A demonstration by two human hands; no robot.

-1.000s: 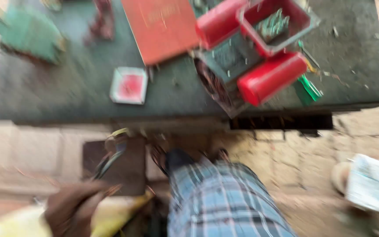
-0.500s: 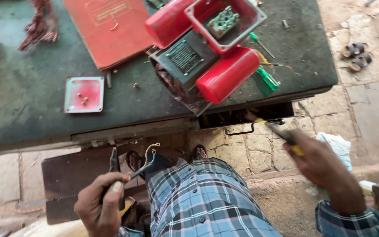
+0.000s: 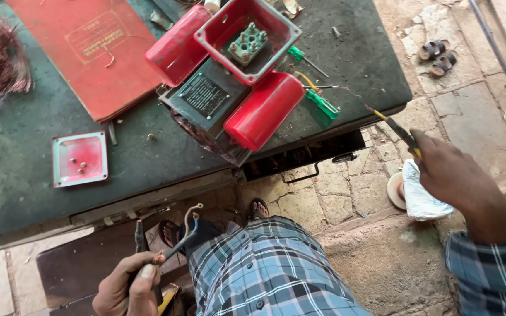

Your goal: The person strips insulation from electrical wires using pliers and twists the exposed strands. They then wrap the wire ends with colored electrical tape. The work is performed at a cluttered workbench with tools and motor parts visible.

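My left hand (image 3: 129, 288) is low at the bottom left, closed around a short cable (image 3: 183, 235) with bared wire ends curling up, together with a dark-handled tool (image 3: 140, 236). My right hand (image 3: 453, 175) is at the right, past the table's corner, gripping pliers (image 3: 398, 130) with yellow on the handle, their tip pointing toward the table. On the green table (image 3: 24, 175) lies a motor unit with two red cylinders (image 3: 263, 110) and an open red terminal box (image 3: 247, 38).
A red square lid (image 3: 80, 158) holding small screws lies at the table's left. A red book (image 3: 98, 47), green-handled screwdrivers (image 3: 322, 103) and a copper wire bundle (image 3: 7, 64) also rest on the table. A white bag (image 3: 420, 193) lies on the stone floor.
The view has shifted so the table sits higher and larger. My right hand with the pliers has risen toward the table corner. My left hand still holds the cable, slightly lower.
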